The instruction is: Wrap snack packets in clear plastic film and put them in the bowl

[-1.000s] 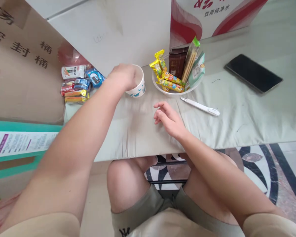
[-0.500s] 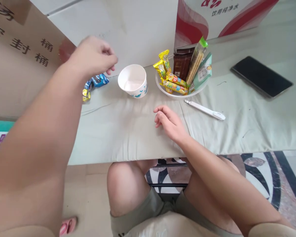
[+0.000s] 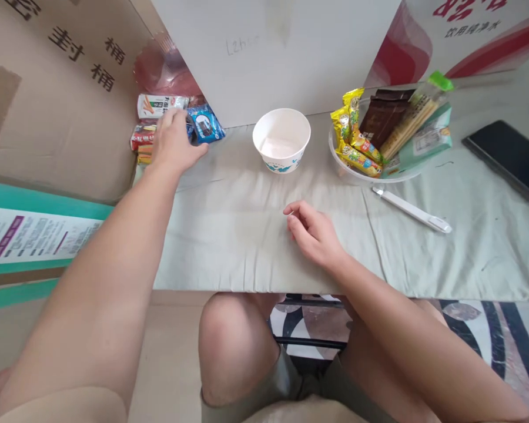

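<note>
My left hand reaches over the snack packets at the back left, thumb spread away from the fingers. A blue snack packet lies right beside it, partly behind the fingers; I cannot tell whether they touch it. My right hand rests on the cloth near the table's front, fingers loosely curled and a little apart, with nothing seen in them. Between and beyond the hands stands a white paper bowl with a blue print, with no contents visible.
A clear plastic bowl holds yellow-wrapped snacks, brown packets and a biscuit pack. Nearby lie a white utility knife and a black phone. Cardboard walls off the left; a white box stands behind.
My left hand has moved from above the table near the bowl down to the packets, its fingers spreading. The view has turned left. My right hand stays on the cloth.
</note>
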Demonstrator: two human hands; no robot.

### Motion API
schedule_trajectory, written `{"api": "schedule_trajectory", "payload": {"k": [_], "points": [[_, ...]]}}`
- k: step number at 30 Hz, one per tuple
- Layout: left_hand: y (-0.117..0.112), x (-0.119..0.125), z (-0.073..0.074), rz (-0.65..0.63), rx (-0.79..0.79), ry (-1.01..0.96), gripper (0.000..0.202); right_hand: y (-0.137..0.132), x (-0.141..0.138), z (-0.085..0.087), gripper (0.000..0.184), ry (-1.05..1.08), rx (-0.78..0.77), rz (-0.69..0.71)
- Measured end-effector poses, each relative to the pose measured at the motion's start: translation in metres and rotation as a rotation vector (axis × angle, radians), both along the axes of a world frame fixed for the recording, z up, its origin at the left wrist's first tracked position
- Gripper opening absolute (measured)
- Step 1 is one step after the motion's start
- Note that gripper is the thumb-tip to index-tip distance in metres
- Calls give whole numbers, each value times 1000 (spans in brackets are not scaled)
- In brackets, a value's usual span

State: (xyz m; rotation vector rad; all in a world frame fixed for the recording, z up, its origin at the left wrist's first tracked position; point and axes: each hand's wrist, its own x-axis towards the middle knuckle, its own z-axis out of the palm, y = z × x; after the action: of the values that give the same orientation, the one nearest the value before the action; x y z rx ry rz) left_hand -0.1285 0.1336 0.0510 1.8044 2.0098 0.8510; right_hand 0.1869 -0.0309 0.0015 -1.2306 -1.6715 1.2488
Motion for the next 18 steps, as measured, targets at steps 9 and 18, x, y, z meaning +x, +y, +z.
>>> {"api": "schedule_trajectory", "payload": {"k": [9,18], "points": [[39,22,2,-38,-129,197,72,4,-3,2,15,-35,9,2],[-57,42,9,133,59,-325,53,-3,10,9,15,38,29,16]]}}
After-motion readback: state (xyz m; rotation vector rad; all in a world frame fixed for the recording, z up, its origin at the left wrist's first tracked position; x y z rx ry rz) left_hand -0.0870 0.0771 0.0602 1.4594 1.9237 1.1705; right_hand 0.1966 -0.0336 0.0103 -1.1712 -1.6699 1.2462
